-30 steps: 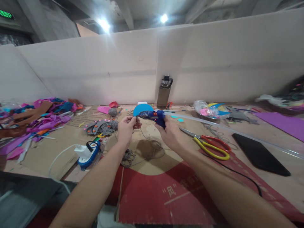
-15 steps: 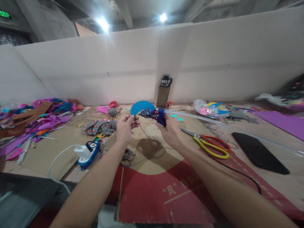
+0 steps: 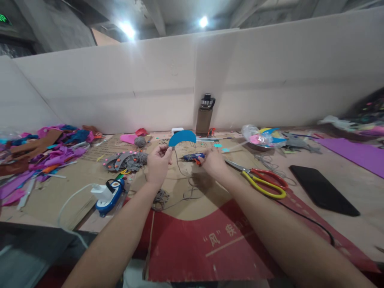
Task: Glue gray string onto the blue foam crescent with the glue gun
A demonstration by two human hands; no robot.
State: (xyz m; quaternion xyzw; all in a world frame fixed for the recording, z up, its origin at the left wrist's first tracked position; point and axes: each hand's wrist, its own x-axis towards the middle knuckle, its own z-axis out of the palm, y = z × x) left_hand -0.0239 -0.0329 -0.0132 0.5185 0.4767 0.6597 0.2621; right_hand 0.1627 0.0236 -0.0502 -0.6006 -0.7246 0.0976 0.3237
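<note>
My left hand [image 3: 158, 162] is closed in a pinch on a blue crescent-shaped foam piece [image 3: 182, 137], held up over the cardboard; a grey string hangs from the same pinch. My right hand [image 3: 212, 162] grips a blue hot glue gun [image 3: 192, 157] low over the cardboard [image 3: 180, 208], its nozzle pointing left, a little below and right of the foam piece. A clear glue stick runs out of the gun's back towards the right.
Yellow-and-red scissors [image 3: 264, 182] and a black phone [image 3: 322, 191] lie to the right. A water bottle [image 3: 205, 115] stands at the partition. A white plug in a blue socket [image 3: 108, 193] sits left, beyond it coloured felt scraps [image 3: 39, 150]. Grey string [image 3: 162, 199] lies between my arms.
My right hand has lowered the glue gun from the foam piece down to the cardboard. My left hand keeps the blue foam piece raised, now seen as a crescent.
</note>
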